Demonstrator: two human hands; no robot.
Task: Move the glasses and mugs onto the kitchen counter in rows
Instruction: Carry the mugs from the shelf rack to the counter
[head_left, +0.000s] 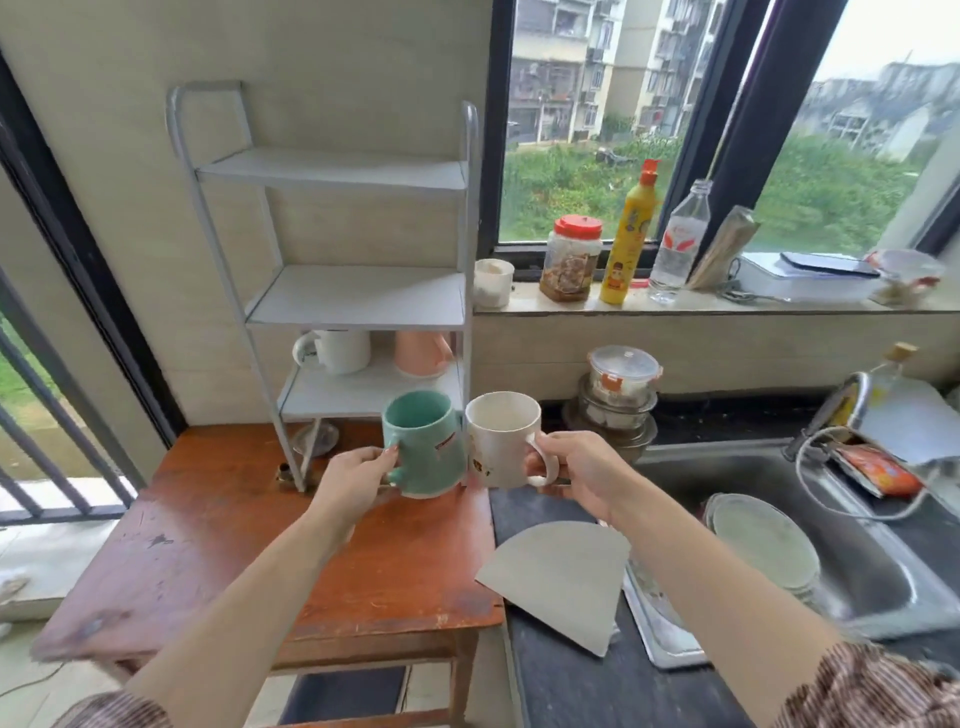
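A teal mug (423, 446) is gripped by the left hand (358, 478), a white mug (503, 440) by the right hand (582, 470), before the rack (358, 301); the handles are partly hidden.

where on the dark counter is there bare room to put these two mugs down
The dark counter is bare in front, between the wooden table and the tray below the grey paper sheet. A narrower bare strip lies under the cream mug. It is crowded behind, around the stacked bowls, and at the sink.
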